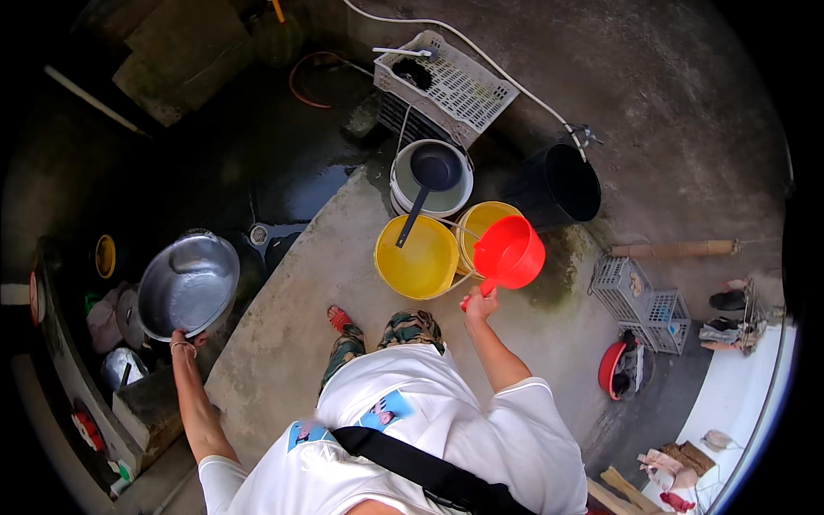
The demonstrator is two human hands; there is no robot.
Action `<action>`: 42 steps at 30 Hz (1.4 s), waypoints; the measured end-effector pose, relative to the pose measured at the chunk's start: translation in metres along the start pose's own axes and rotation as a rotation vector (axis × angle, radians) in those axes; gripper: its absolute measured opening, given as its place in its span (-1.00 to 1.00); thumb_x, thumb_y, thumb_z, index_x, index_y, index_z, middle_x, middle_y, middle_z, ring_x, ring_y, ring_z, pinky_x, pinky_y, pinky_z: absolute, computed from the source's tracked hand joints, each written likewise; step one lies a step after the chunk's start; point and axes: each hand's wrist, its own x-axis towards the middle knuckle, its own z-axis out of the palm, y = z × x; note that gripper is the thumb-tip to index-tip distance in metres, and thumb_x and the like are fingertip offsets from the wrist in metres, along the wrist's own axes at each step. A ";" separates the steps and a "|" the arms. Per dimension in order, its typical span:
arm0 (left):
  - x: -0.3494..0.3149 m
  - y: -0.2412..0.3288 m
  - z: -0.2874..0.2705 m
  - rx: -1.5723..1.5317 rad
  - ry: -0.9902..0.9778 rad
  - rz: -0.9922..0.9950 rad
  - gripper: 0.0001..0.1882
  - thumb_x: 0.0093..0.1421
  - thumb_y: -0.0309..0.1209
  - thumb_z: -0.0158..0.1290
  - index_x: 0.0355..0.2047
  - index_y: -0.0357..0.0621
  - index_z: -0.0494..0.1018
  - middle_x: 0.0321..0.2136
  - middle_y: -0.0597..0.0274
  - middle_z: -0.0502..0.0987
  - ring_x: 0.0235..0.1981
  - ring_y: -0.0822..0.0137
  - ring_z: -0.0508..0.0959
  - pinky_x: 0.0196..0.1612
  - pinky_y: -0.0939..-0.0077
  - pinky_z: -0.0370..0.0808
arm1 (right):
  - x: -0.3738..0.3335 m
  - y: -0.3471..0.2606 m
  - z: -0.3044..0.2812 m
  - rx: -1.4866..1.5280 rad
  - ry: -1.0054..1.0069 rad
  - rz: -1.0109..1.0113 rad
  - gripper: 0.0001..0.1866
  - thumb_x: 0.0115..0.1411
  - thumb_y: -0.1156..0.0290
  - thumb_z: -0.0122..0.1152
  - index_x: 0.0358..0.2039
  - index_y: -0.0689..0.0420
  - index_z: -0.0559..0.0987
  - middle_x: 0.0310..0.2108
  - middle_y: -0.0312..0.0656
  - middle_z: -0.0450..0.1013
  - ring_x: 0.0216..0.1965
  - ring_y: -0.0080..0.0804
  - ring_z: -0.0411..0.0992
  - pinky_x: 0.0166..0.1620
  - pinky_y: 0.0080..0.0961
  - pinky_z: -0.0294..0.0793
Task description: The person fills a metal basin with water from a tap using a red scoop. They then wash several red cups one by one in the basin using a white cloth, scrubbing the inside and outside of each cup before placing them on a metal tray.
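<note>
Concrete floor (283,343) spreads beside the basin (190,287), whose near rim the left hand (184,342) grips. Near the yellow buckets (416,268) hangs the dipper (512,253), its handle clasped by the right hand (479,307). A slack one-handed hold could tip the basin.

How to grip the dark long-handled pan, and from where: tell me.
Grip the handle of the dark long-handled pan near its free end, probably from the person's side: slim, it points that way, over the nearer yellow bucket. The right hand would first need to release the red dipper.
</note>
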 end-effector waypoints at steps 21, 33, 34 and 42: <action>-0.118 0.244 0.058 1.333 1.072 1.029 -0.04 0.10 -0.76 -0.33 0.19 0.77 -0.38 0.31 0.28 -0.30 0.11 -0.05 0.26 -0.04 0.05 0.40 | 0.003 0.034 0.053 0.290 0.237 0.120 -0.82 -0.02 0.64 -0.06 -0.37 0.11 0.31 -0.68 -0.26 0.24 -0.77 -0.52 0.23 -0.78 -0.52 0.24; -0.059 0.228 0.162 1.544 0.922 0.722 -0.20 0.18 -0.63 -0.38 0.24 0.60 -0.34 0.31 0.31 -0.32 0.22 0.02 0.10 0.17 -0.02 0.14 | 0.036 0.012 0.097 0.300 0.304 0.108 -0.76 -0.03 0.65 -0.07 -0.31 0.11 0.31 -0.64 -0.27 0.24 -0.79 -0.50 0.21 -0.78 -0.52 0.22; -0.063 0.235 0.173 1.404 0.734 0.793 -0.30 0.22 -0.54 -0.40 0.25 0.54 -0.27 0.30 0.32 -0.32 0.26 0.09 0.01 0.23 -0.18 -0.14 | 0.041 0.014 0.102 0.273 0.331 0.081 -0.76 -0.03 0.65 -0.07 -0.30 0.11 0.31 -0.63 -0.27 0.24 -0.79 -0.50 0.21 -0.78 -0.52 0.22; 0.028 0.270 0.290 1.419 0.769 0.911 -0.35 0.26 -0.29 -0.25 0.21 0.69 -0.30 0.29 0.11 -0.21 0.12 -0.22 0.16 0.09 -0.04 0.14 | 0.073 -0.035 0.200 0.399 0.395 0.158 -0.82 0.00 0.59 0.01 -0.34 0.12 0.33 -0.64 -0.22 0.29 -0.74 -0.46 0.27 -0.71 -0.49 0.32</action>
